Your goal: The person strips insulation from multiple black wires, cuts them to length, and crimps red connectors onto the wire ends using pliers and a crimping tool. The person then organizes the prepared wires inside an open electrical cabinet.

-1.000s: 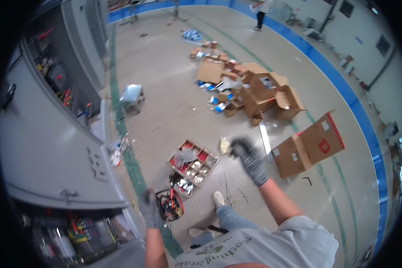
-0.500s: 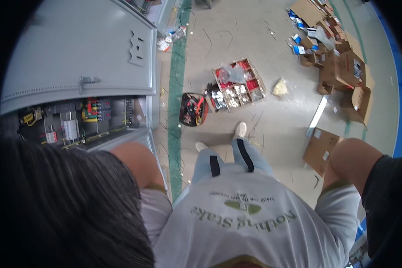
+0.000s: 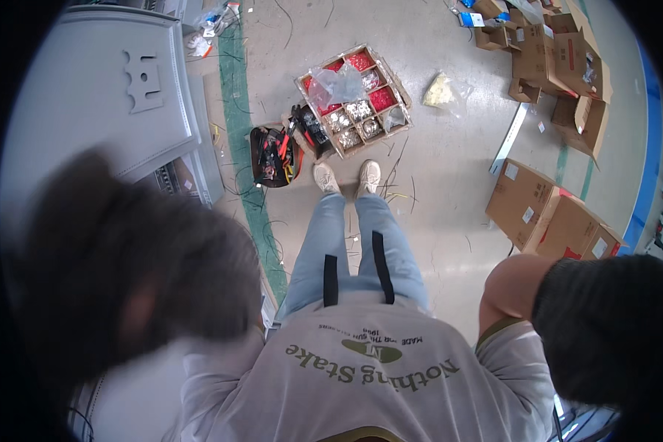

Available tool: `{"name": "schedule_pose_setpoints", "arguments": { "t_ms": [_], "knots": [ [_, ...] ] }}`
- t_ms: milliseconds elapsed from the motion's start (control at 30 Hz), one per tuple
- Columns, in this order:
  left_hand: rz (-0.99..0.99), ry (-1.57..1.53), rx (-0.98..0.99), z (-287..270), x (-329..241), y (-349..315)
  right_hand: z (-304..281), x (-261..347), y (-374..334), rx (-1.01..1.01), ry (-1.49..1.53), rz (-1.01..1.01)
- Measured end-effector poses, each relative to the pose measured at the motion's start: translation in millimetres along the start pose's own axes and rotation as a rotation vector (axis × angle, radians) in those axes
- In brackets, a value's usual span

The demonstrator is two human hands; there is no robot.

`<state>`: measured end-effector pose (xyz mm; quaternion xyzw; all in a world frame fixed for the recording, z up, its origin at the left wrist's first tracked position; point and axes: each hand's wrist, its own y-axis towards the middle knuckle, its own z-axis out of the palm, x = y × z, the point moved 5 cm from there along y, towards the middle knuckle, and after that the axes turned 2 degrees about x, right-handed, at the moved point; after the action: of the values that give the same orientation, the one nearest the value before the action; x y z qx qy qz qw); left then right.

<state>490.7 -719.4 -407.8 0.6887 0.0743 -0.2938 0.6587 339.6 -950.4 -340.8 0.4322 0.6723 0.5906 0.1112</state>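
My left arm in a dark grey sleeve (image 3: 191,258) is raised across the left side, badly smeared by motion. It overlaps the grey metal cabinet door (image 3: 74,81); I cannot tell whether it touches. No fingers can be made out at its end, nor anything held. On the right, my other dark sleeve (image 3: 604,331) is bent outward and runs to the dark rim, with that hand out of sight. Past my shoes lies a divided parts tray (image 3: 337,153) with red and silvery small parts under a clear plastic bag (image 3: 339,85). Beside it is a tool bag (image 3: 261,166) with red-handled tools.
Opened cardboard boxes (image 3: 538,66) are heaped at the far right, with more cartons (image 3: 519,202) nearer. A long white strip (image 3: 510,138) and a bag of pale pieces (image 3: 440,92) lie on the floor. Wire scraps are scattered about. A green floor line (image 3: 236,96) runs beside the cabinet.
My view has shifted, and the tray and tool bag now sit further left and higher. My left arm has swung up and in, covering the cabinet's wired interior. Both shoes now stand side by side.
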Motion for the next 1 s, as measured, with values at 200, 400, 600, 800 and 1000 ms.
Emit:
{"name": "schedule_pose_setpoints", "arguments": {
  "t_ms": [200,400,600,800,1000],
  "knots": [
    [-1.165,0.338,0.518,-30,156,-304,77,-107,-243,0.100,0.005,1.109],
    [-1.003,0.692,1.228,-32,267,-495,95,3,-531,0.825,0.040,1.402],
    [-1.112,0.714,1.157,-23,371,-535,92,79,-618,1.140,0.002,1.565],
    [-0.915,0.731,0.860,-22,393,-577,107,77,-624,1.149,-0.038,1.593],
    [-0.872,0.794,0.740,-27,401,-584,108,72,-619,1.122,-0.050,1.621]
  ]
}}
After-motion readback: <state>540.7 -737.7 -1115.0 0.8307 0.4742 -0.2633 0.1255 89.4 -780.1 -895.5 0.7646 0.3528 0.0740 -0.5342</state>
